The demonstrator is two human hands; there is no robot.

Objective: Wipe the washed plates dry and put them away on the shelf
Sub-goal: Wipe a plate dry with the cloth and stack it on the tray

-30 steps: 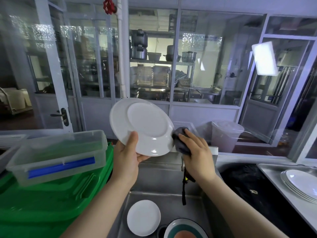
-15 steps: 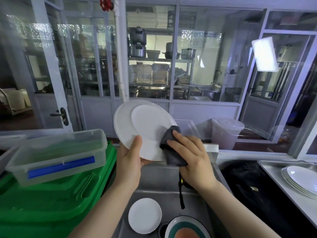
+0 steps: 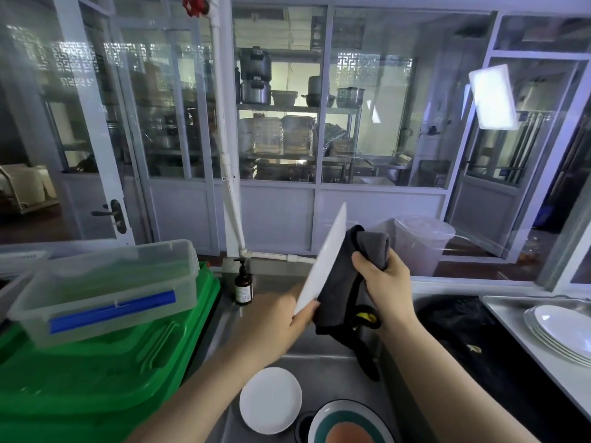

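The left hand (image 3: pixel 281 318) grips a white plate (image 3: pixel 324 263) by its lower edge, fingers curled round the rim, and holds it above the steel sink (image 3: pixel 287 359). The plate is turned nearly edge-on to the camera, tilted with its top toward the right, so only a narrow white sliver shows. The right hand (image 3: pixel 382 282) clutches a dark grey cloth (image 3: pixel 343 282), fingers wrapped round the bunched top of it; the cloth lies against the plate's right face and hangs down past the left hand's fingertips. A black strap with a yellow mark (image 3: pixel 364 318) dangles below the right wrist, though whether it belongs to the cloth I cannot tell.

In the sink basin lie a small white plate (image 3: pixel 270 399) and, just beside it at the lower edge of the view, a bowl with a teal ring (image 3: pixel 350 423). A brown pump bottle (image 3: pixel 243 284) stands at the sink's back left corner. To the left, a clear lidded box with a blue bar (image 3: pixel 105 289) rests on green plastic crates (image 3: pixel 96 378). At the far right, a stack of white plates (image 3: pixel 563 334) sits on a steel tabletop (image 3: pixel 511 318), well apart from the hands. Behind the sink, glass partitions show a shelving rack with pots (image 3: pixel 256 87).
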